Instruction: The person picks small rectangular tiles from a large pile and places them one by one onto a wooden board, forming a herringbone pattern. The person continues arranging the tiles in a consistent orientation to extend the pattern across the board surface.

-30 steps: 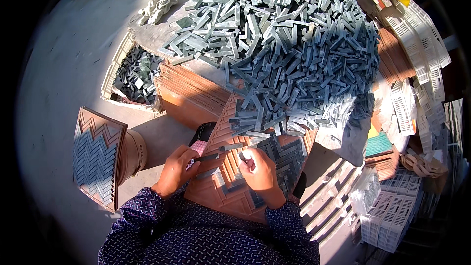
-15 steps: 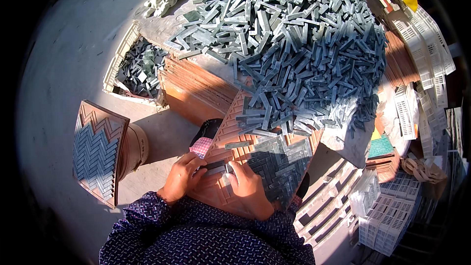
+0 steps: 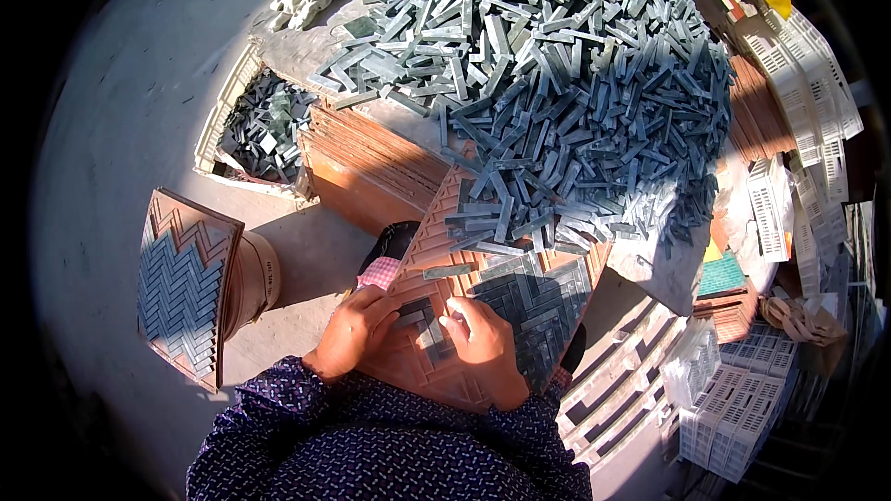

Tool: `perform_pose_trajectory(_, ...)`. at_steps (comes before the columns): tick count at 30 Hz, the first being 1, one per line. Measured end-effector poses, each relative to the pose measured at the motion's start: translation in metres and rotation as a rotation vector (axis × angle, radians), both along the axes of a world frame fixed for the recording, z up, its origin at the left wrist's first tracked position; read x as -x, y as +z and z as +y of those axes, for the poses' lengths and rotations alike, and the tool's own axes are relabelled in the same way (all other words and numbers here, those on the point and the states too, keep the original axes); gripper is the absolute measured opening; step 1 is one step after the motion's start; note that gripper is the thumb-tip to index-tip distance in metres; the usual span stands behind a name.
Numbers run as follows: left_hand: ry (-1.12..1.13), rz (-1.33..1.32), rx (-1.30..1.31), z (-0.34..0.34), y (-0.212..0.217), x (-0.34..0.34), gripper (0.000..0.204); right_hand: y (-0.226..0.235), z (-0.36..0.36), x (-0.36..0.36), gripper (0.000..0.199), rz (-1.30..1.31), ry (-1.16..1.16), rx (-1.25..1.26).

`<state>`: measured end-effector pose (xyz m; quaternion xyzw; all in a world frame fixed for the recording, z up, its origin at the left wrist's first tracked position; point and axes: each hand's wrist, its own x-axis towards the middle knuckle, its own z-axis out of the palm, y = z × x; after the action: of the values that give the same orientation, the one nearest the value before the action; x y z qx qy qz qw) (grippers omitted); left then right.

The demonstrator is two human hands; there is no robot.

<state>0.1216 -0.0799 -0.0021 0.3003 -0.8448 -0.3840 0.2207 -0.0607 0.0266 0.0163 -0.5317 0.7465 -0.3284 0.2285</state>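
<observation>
Across my lap lies an orange-brown herringbone tray [image 3: 429, 378] with raised ridges. Dark grey-green stone strips [image 3: 522, 311] fill its right part in a zigzag. One loose strip [image 3: 447, 272] rests on top near the upper middle, and a few dark pieces [image 3: 422, 323] sit in the slots between my hands. My left hand [image 3: 353, 332] lies at the tray's left edge, fingers loosely bent and apart from the thumb, holding no strip. Over the tray's middle, my right hand [image 3: 484, 349] has thumb and fingertips pinched together; whatever is between them is too small to make out.
A big heap of stone strips [image 3: 575, 65] covers the table beyond the tray. At left, a filled herringbone tray [image 3: 186, 283] leans on a round drum [image 3: 260, 269]. A crate [image 3: 221, 121] of dark chips, stacked orange trays [image 3: 362, 172] and white plastic crates [image 3: 733, 417] stand around.
My hands have drawn apart from the dark strip they were both fingering, which now lies in the tray. The right hand has shifted slightly right and its fingers have closed to a pinch.
</observation>
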Motion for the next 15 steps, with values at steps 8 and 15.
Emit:
perform_pose_trajectory(8,-0.119,0.008,-0.007,-0.014,0.004,0.002,0.015,-0.006,-0.042,0.027,0.028,0.144,0.082,0.140)
perform_pose_trajectory(15,0.222,0.029,-0.155,-0.031,0.012,-0.009,0.011,0.008,-0.042,0.017,0.024,0.066,0.063,0.079)
